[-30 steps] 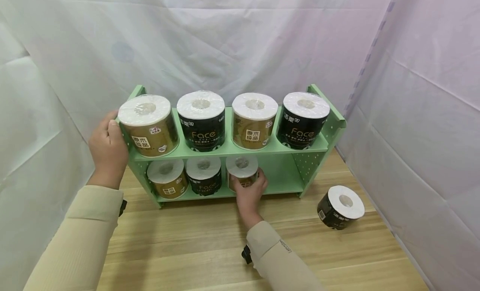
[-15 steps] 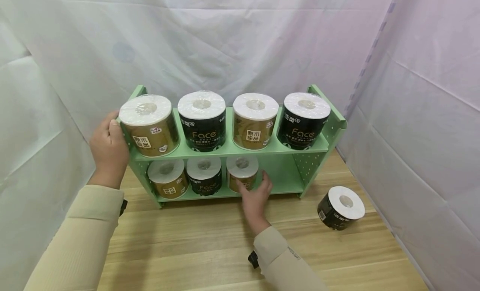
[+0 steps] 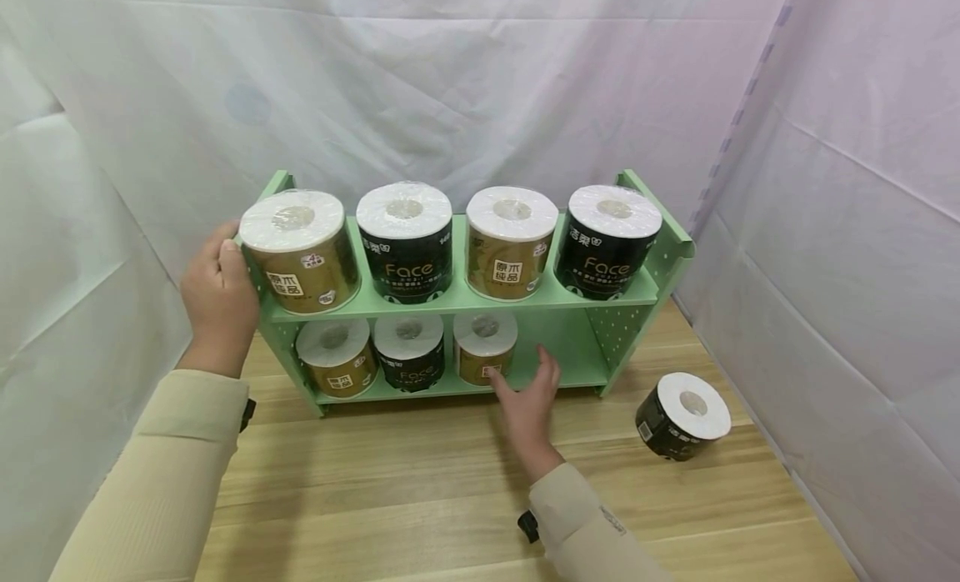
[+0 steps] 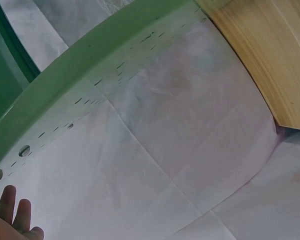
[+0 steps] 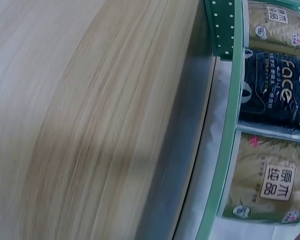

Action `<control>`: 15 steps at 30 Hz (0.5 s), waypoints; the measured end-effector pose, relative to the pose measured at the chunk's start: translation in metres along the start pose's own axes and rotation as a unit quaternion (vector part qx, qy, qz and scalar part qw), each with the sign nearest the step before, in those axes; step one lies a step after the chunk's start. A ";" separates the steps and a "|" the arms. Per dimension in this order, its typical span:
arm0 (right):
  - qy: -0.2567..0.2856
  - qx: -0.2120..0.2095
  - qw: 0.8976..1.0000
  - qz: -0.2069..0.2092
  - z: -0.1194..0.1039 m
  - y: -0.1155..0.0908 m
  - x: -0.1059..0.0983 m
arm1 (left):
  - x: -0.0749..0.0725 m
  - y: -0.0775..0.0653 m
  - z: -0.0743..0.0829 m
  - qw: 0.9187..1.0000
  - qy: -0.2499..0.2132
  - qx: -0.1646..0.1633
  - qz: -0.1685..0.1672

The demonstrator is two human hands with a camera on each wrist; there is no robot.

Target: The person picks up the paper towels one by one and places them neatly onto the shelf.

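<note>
My right hand (image 3: 529, 407) is spread in front of the lower shelf, its thumb tip overlapping the label of a gold toilet roll (image 3: 480, 369). That roll stands upright beside a black roll (image 3: 408, 369) and another gold roll (image 3: 341, 373). In the right wrist view this gold roll (image 5: 265, 175) shows its label, and only a sliver of the hand appears at the corner. My left hand (image 3: 219, 303) grips the left side of the green two-tier shelf (image 3: 450, 311), next to the upper gold roll (image 3: 315, 269). Some fingers (image 4: 22, 215) show below the perforated side panel in the left wrist view.
On the upper tier, a black roll (image 3: 405, 261), a gold roll (image 3: 506, 261) and another black roll (image 3: 603, 257) continue the row. One black roll (image 3: 678, 419) stands on the wooden table (image 3: 375, 499), right of the shelf. White cloth (image 3: 487, 90) hangs around the table.
My right hand has let go of the third lower roll, its fingers spreading as it draws back toward the right and front. The left hand and the rolls stay in place.
</note>
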State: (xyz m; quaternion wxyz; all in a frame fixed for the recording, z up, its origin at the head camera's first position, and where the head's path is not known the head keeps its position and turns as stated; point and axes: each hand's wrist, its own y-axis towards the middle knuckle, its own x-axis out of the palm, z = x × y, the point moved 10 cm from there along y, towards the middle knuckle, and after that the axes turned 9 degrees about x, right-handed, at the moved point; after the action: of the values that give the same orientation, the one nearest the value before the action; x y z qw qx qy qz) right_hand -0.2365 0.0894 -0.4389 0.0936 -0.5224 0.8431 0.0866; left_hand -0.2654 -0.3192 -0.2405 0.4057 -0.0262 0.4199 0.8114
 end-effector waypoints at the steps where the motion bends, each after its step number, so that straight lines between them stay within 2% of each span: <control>1: -0.006 -0.004 1.000 -0.006 -0.001 0.000 -0.001 | 0.000 0.000 0.000 1.000 -0.001 -0.002 -0.001; 7: -0.049 -0.035 0.998 -0.030 -0.004 -0.001 -0.016 | 0.001 0.000 0.001 1.000 -0.004 -0.008 -0.008; 15: -0.080 -0.063 0.994 -0.029 -0.001 0.004 -0.038 | 0.001 -0.001 -0.001 1.000 0.002 -0.006 -0.006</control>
State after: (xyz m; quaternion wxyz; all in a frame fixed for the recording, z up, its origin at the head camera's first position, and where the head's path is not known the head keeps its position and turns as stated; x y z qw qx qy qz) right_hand -0.2234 0.1234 -0.4281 0.1305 -0.5430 0.8102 0.1782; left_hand -0.2658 -0.3189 -0.2416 0.4098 -0.0330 0.4161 0.8111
